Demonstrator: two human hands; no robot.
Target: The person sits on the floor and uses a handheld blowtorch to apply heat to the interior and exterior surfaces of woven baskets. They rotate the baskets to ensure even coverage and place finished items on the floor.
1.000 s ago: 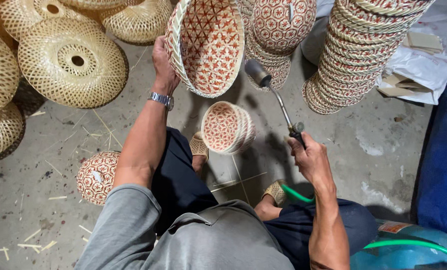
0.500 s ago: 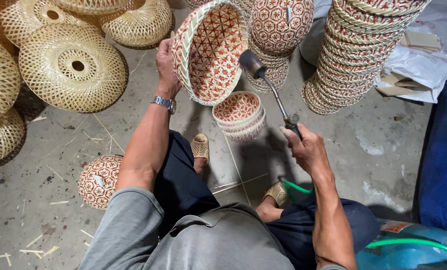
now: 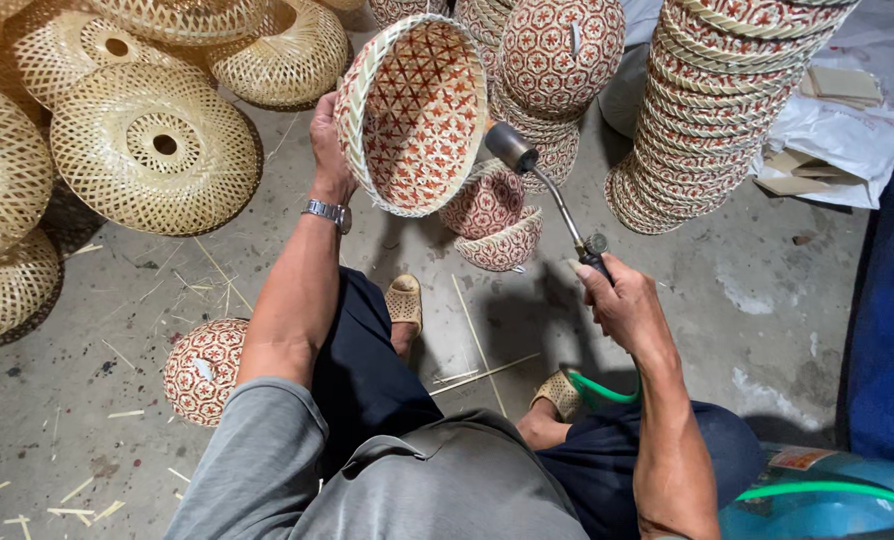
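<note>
My left hand (image 3: 329, 150) grips the rim of a woven bamboo bowl (image 3: 417, 110) with a red star pattern, held up on edge with its inside facing me. My right hand (image 3: 617, 300) holds a gas torch (image 3: 547, 195) by its handle; the metal nozzle points at the bowl's lower right rim, close to it. A green hose (image 3: 607, 392) runs from the torch down past my knee. A wristwatch (image 3: 327, 213) sits on my left wrist. Below the held bowl, two red-patterned bowls (image 3: 497, 225) lie on the concrete floor.
Pale woven bamboo lampshades (image 3: 157, 150) are piled at the upper left. Tall stacks of red-patterned bowls (image 3: 727, 90) stand at the upper right, more (image 3: 562, 50) at top centre. One bowl (image 3: 205, 370) lies upside down by my left leg. A blue gas cylinder (image 3: 817, 495) sits at bottom right. Bamboo slivers litter the floor.
The left hand has turned the bowl so its opening faces me more. The torch nozzle has shifted from the bowl's upper right to its lower right rim.
</note>
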